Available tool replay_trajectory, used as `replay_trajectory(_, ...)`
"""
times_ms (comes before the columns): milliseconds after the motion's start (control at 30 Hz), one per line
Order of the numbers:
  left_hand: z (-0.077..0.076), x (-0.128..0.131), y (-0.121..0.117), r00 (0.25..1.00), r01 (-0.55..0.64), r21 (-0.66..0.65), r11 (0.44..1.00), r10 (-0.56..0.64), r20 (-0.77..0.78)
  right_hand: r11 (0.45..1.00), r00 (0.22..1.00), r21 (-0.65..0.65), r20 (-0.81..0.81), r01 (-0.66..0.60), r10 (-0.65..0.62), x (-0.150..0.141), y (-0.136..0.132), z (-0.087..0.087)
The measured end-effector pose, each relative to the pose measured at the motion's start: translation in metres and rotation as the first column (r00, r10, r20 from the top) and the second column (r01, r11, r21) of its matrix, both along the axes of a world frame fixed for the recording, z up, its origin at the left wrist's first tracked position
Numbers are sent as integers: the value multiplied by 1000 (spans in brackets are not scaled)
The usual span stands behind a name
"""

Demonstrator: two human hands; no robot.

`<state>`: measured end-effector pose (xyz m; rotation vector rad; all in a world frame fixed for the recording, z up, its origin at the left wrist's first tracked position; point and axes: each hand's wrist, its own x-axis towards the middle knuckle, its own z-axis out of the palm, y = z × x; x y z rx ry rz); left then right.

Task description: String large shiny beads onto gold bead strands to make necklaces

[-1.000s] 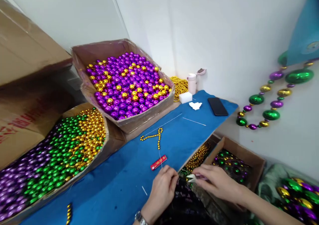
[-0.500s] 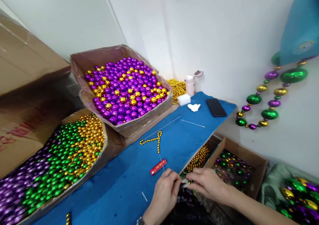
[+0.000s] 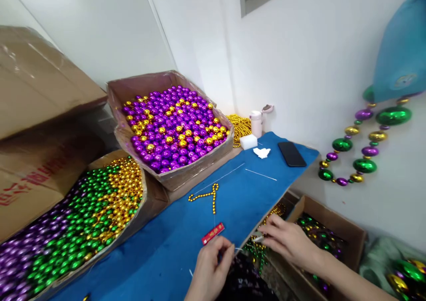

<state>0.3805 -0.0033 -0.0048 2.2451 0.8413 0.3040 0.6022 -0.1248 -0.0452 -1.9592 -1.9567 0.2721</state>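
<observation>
My left hand (image 3: 213, 267) is closed in a pinch on a thin white string (image 3: 238, 249), whose short end sticks out to the right of the fingertips. A strand of gold beads (image 3: 214, 199) lies on the blue cloth beyond it, and the string runs from it toward this hand. Just short of the strand is a small red packet (image 3: 213, 233), close to the left knuckles. My right hand (image 3: 282, 239), off the table's edge, holds a small pale tool (image 3: 258, 238) that looks like thread snips; the fingers hide most of it.
A box of purple and gold beads (image 3: 199, 161) stands at the back, another with green, gold and purple beads (image 3: 144, 190) at left. On the blue cloth (image 3: 159, 243) lie a phone (image 3: 292, 153), white block (image 3: 249, 141) and loose string (image 3: 261, 174). A large bead necklace (image 3: 365, 165) hangs at right.
My hands have moved apart: the right one has gone right and up with the pale tool, the left slightly left and down. The whole view has shifted a little.
</observation>
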Motion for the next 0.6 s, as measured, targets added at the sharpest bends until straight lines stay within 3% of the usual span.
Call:
replay_trajectory(100,17,-8,20,981,-119,-86,989,130,143,997,993,40,88,70,-73,10,28,-2)
replay_trajectory(267,69,-27,79,858,-324,-75,943,327,396,996,968,65,237,68,-81,5,76,-13)
replay_trajectory(300,78,-33,90,812,-372,-99,923,375,447,997,964,59,258,56,-70,3,82,-14)
replay_trajectory(367,91,-49,108,650,-455,-244,857,506,567,999,955,43,292,34,-45,4,89,-14)
replay_trajectory(433,97,-66,118,446,-472,-422,774,623,643,998,944,28,323,61,-67,15,95,-13)
replay_trajectory(500,95,-81,120,309,-456,-533,713,689,656,985,914,14,371,173,-166,36,102,-12)
replay_trajectory(600,83,-95,107,268,-455,-614,645,757,596,928,822,-13,469,373,-324,76,114,-14)
